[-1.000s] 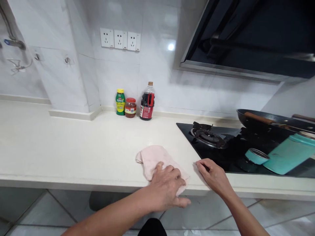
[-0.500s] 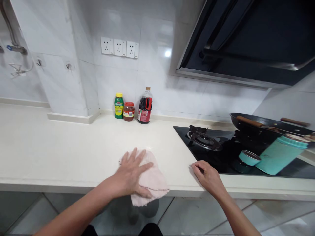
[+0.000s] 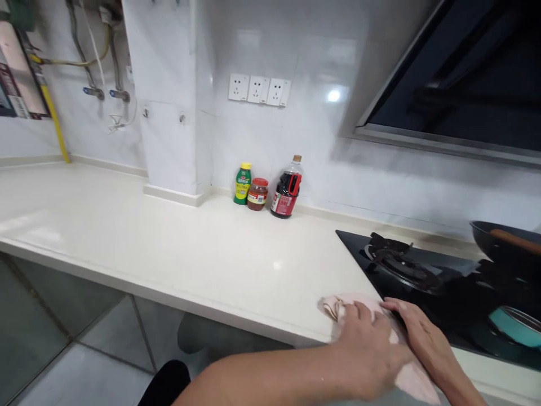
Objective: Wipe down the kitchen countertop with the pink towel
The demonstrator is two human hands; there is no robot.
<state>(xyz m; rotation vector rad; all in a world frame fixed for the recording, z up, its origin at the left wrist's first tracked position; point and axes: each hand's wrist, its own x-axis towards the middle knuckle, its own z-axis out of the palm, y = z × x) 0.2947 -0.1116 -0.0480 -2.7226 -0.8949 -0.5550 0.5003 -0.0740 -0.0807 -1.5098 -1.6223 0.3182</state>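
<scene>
A pale pink cloth (image 3: 416, 383) lies bunched on the white countertop (image 3: 236, 259), partly over its front edge. My left hand (image 3: 372, 344) presses down on it with bent fingers, slightly smeared by motion. Close beside it on the right is my right hand (image 3: 422, 338), by the left edge of the black gas stove (image 3: 456, 316). Its fingers are together and loosely curled, and I see nothing in them. Whether its fingertips touch the cloth is hard to see.
Against the wall stand a green bottle with a yellow cap (image 3: 242, 185), a red-lidded jar (image 3: 257, 195) and a dark sauce bottle (image 3: 287, 189). On the stove are a turquoise cup-like piece (image 3: 518, 326) and a wok (image 3: 507, 239). A range hood (image 3: 465, 79) hangs above.
My left hand has slid the cloth rightward along the counter to beside my right hand. The cloth is more crumpled. The view has turned left, showing pipes at the far left.
</scene>
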